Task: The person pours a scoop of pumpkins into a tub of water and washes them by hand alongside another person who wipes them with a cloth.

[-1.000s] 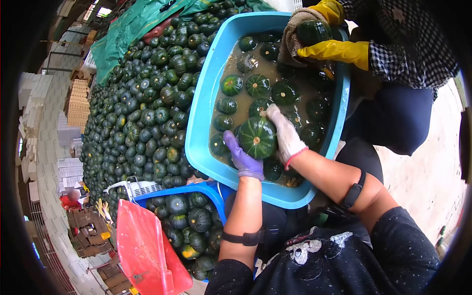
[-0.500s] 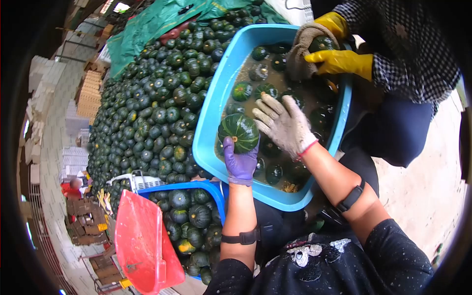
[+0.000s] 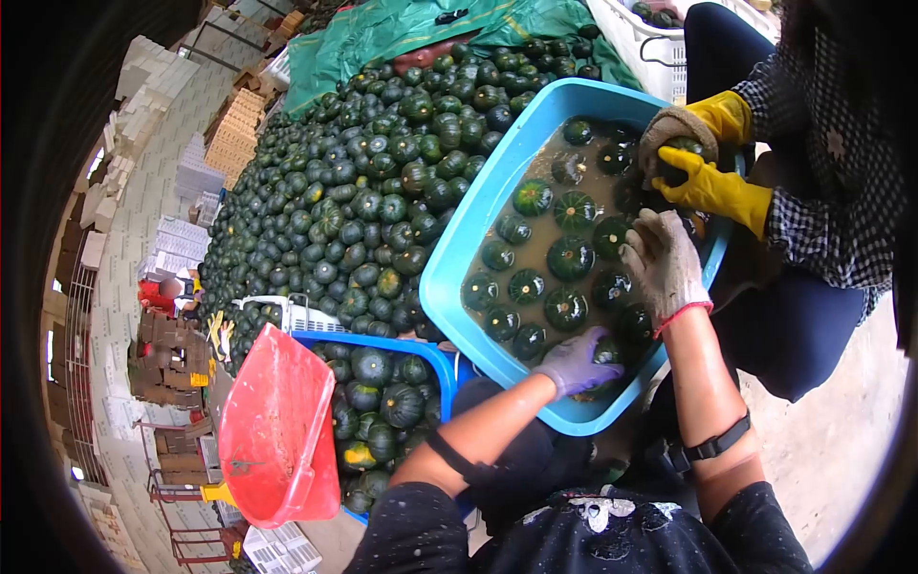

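A light-blue tub (image 3: 438, 287) holds murky water with several dark green pumpkins floating in it. My left hand (image 3: 577, 364), in a purple glove, reaches into the tub's near end, with its fingers curled round a small green pumpkin (image 3: 606, 352); part of that pumpkin is hidden by the glove. Above the right side of the water is my right hand (image 3: 660, 260), in a dirty white glove with a red cuff. Its fingers are apart and slightly bent, with nothing seen in them. A larger striped pumpkin (image 3: 570, 257) floats left of it.
A co-worker's yellow-gloved hands (image 3: 712, 191) hold a pumpkin and a brown cloth (image 3: 660, 134) at the tub's far right corner. A big pumpkin heap (image 3: 325, 230) lies left. Nearer stand a blue-rimmed crate (image 3: 445, 368) of pumpkins and a red scoop (image 3: 273, 430).
The striped pumpkin has left my left hand, which has moved right and down to another pumpkin in the water. My right hand has shifted right, its fingers now more bent. The view has turned.
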{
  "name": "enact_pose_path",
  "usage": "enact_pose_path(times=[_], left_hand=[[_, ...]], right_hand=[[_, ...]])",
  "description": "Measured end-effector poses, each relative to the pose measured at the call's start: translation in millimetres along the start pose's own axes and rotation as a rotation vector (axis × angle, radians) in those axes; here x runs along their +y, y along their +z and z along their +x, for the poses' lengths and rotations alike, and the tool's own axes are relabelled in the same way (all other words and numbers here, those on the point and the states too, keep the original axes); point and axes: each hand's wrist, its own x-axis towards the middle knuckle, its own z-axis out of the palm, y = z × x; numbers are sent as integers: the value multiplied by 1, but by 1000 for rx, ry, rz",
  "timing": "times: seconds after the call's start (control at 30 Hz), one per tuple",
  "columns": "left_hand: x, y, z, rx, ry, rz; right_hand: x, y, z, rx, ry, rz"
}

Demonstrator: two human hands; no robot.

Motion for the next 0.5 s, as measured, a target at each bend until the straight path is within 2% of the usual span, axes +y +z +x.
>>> enact_pose_path(times=[0.07,0.1,0.13,0.17,0.2,0.27,0.3,0.37,0.4,0.43,0.47,0.5], left_hand=[[8,-47,2,-120,-92,49],[-21,-63,19,80,54,291],[-22,-104,25,177,108,139],[-23,-146,35,534,229,162],[0,-165,29,622,229,-195],[45,-201,17,839,384,-963],[21,-210,34,762,373,-803],[-7,-176,61,442,212,-449],[-1,-142,61,202,100,-53],[-14,-113,73,-45,-37,118],[-5,-85,72,-139,-194,440],[-27,-52,81,-17,-116,716]], right_hand=[[3,3,0,2,8,-17],[4,4,0,2,18,-23],[5,5,2,4,26,-30],[6,4,4,-16,41,2],[10,1,10,-45,35,28],[9,11,5,-22,14,25],[9,13,6,-20,1,10],[10,15,8,-9,34,-16],[11,16,9,0,39,-34],[12,15,14,-10,34,-51],[15,14,18,-18,34,-69],[19,12,18,-25,33,-87]])
